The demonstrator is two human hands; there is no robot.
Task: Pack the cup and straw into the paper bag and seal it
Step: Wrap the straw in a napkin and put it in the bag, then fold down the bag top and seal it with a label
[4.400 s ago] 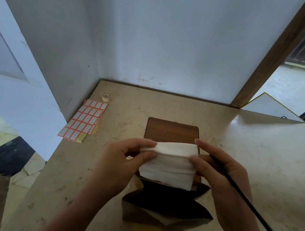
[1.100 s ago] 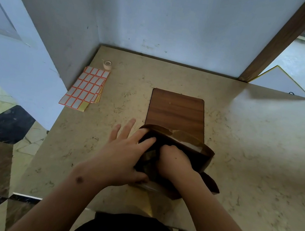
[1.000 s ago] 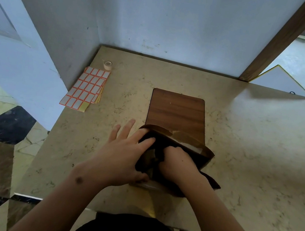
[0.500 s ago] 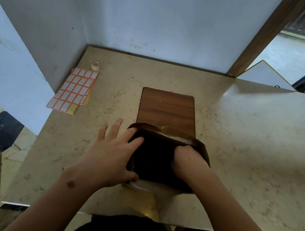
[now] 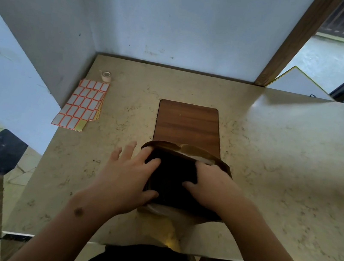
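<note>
Pressing the paper bag (image 5: 172, 180) flatter than before, both hands' fingers (image 5: 152, 163) lie spread, holding its flap down.

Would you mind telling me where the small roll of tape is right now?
In the head view, the roll of tape stands at the table's far-left corner near the wall, just behind the sheets of orange-bordered labels.
</note>
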